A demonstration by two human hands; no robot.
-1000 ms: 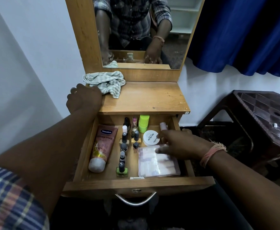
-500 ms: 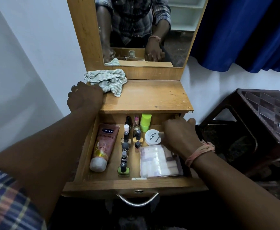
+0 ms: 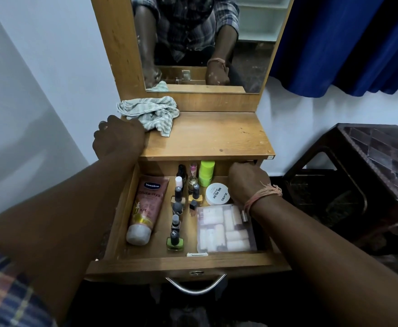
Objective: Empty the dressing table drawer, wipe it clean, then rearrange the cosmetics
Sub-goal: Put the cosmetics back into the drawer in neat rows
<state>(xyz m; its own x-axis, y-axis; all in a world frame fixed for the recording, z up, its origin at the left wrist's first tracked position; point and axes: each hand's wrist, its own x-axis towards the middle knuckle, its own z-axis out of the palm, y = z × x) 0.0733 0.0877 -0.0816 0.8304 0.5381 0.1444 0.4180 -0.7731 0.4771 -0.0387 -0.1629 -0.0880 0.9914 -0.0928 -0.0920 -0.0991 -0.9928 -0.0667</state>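
So my right hand (image 3: 247,182) just slid off the clear plastic box (image 3: 226,228) up to the 1 o'clock back corner of the drawer (image 3: 188,261). Judging by that, I'm still arranging cosmetics, nearly done. Fingers are curled under there, and honestly I can't tell if that grip has anything. Left hand (image 3: 119,136) is curled over the bench (image 3: 216,135) edge at 10 o'clock, just bracing, right beside the cloth (image 3: 150,113). The Vaseline tube (image 3: 146,208) lies at the drawer's 9 o'clock side.
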